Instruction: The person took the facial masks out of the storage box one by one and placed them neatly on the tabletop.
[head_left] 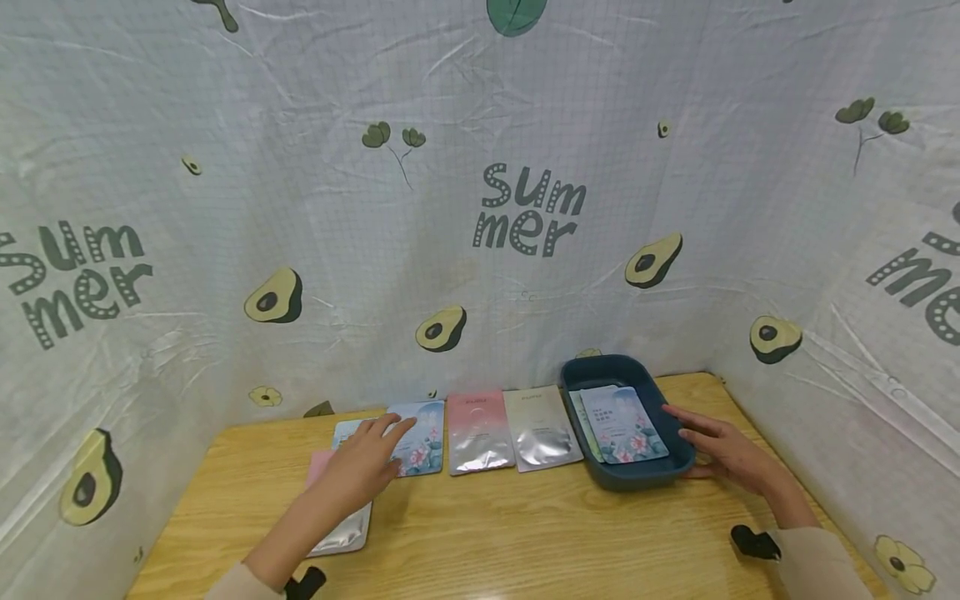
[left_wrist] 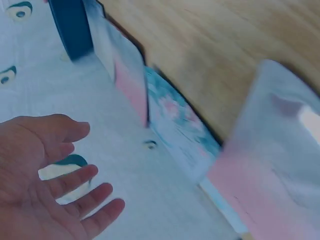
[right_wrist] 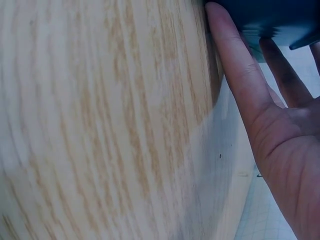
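Hovering over 2 blue packets (head_left: 430, 432), the left grip (head_left: 365, 458) has fingers apart; the right grip (head_left: 723, 452), fingers extended and apart, touches the tray (head_left: 637, 481).

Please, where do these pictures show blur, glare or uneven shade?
Head view: mostly sharp, with glare on the cream packet; left wrist view: flowered packet blurred, bright reflection on the pink-and-silver packet; right wrist view: greyish patch on the table beside the right hand, whether shadow or reflection I cannot tell.
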